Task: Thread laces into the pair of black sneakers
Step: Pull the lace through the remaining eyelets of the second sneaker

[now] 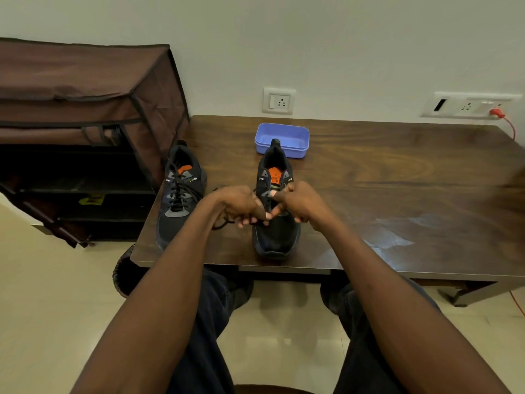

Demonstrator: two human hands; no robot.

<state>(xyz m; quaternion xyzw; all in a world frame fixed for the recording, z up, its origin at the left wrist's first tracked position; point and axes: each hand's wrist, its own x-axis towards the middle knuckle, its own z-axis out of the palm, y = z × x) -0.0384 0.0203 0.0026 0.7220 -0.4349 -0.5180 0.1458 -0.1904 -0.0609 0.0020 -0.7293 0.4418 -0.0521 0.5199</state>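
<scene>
head view: purple tub point(295, 152) behind sneaker point(277, 237)

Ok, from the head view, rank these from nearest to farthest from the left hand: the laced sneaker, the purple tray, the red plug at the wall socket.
Measured from the left hand, which works over the unlaced sneaker:
1. Laced sneaker, just to its left near the table edge.
2. Purple tray, behind, toward the wall.
3. Red plug, far right on the wall.

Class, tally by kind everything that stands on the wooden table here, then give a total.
Black sneakers: 2, left sneaker, right sneaker
Purple tubs: 1, purple tub
Total: 3
</scene>
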